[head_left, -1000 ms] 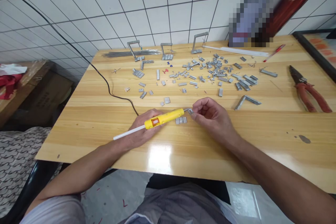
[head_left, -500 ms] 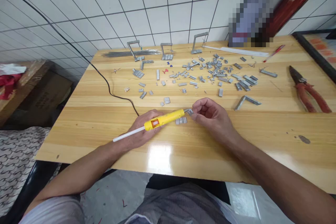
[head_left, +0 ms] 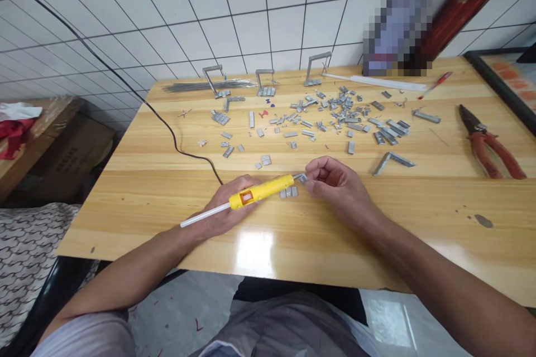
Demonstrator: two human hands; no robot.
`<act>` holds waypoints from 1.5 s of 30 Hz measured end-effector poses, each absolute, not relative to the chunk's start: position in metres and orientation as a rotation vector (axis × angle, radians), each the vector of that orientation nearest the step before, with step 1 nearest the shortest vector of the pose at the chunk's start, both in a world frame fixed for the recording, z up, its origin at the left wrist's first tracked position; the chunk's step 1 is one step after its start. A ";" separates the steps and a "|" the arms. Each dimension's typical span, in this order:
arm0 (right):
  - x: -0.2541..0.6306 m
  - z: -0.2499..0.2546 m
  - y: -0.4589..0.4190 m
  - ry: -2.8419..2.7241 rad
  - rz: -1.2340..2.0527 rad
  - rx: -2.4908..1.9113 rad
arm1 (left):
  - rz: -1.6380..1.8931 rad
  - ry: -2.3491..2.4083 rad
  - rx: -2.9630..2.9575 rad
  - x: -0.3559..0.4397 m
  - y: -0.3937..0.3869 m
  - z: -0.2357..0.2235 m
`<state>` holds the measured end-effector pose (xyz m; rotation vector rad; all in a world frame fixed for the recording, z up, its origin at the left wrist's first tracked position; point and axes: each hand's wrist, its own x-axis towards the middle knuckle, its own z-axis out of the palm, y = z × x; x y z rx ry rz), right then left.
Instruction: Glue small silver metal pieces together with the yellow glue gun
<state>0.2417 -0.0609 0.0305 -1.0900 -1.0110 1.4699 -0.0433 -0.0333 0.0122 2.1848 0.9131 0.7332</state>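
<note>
My left hand (head_left: 229, 207) is closed around a yellow hot glue gun (head_left: 262, 192), with a white glue stick (head_left: 205, 215) jutting from its rear end. The gun's nozzle meets a small grey metal-looking piece (head_left: 302, 178). Between thumb and fingertips, my right hand (head_left: 337, 181) pinches that piece. Just below the nozzle, a flat row of grey pieces (head_left: 288, 192) lies on the wooden table (head_left: 335, 251). My left fingers are mostly hidden by the gun's body.
Many loose grey pieces (head_left: 343, 103) are scattered across the middle. Several small bracket shapes (head_left: 266, 82) stand near the tiled wall. Red-handled pliers (head_left: 481, 142) and an L-shaped grey piece (head_left: 393, 160) lie to the right. A black cord (head_left: 173, 136) runs toward my left hand.
Both hands keep almost the same place, with the nozzle still at the grey piece. The view has shifted very slightly.
</note>
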 end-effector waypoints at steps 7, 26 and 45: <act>0.241 0.032 -0.061 -0.973 1.505 -1.098 | 0.741 0.904 2.185 -0.045 -0.033 0.010; 0.240 0.036 -0.061 -0.871 1.609 -1.059 | 0.671 0.918 2.159 -0.045 -0.032 0.014; 0.241 0.037 -0.061 -0.873 1.676 -1.018 | 0.702 0.909 2.207 -0.044 -0.032 0.014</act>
